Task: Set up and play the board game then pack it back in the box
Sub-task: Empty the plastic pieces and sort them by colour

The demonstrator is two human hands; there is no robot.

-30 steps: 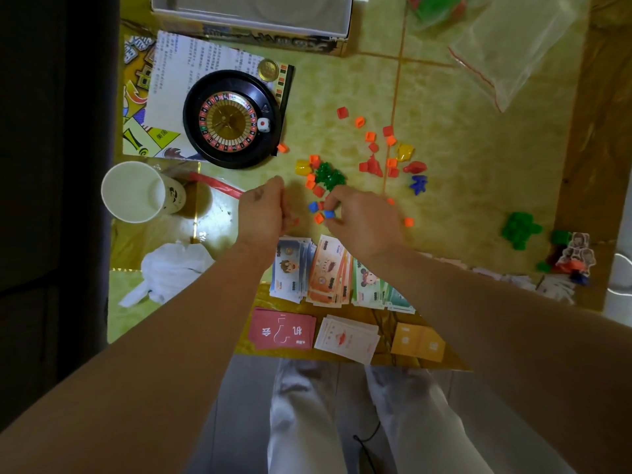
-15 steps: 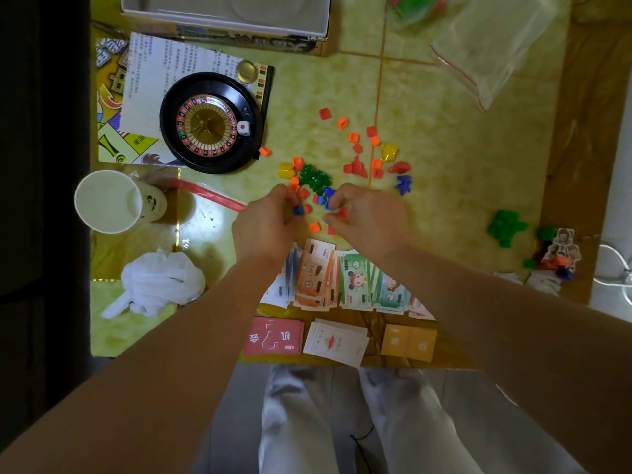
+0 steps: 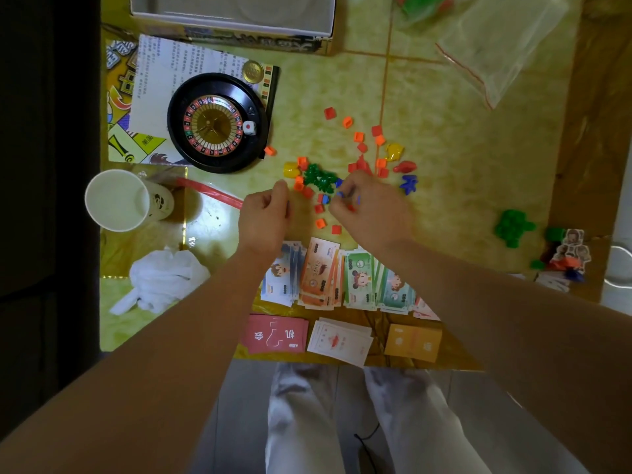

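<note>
Pinching a small blue piece [image 3: 339,194], right hand [image 3: 372,212] with fingers curled; left hand [image 3: 265,218] fisted, contents hidden from view.

Your table [image 3: 461,148] carries loose pieces [image 3: 359,136], scattered just beyond your fingers [image 3: 281,191] and around them. Banknotes [image 3: 328,278] lie fanned on the near side of the fingers, with three card decks [image 3: 340,340] nearer you still. Left of the fingers are a cup [image 3: 116,200] and a tissue [image 3: 164,278]. Beyond them to the left lies a board [image 3: 119,97], far beyond a box [image 3: 232,15], and beyond to the right a bag [image 3: 506,46].
</note>
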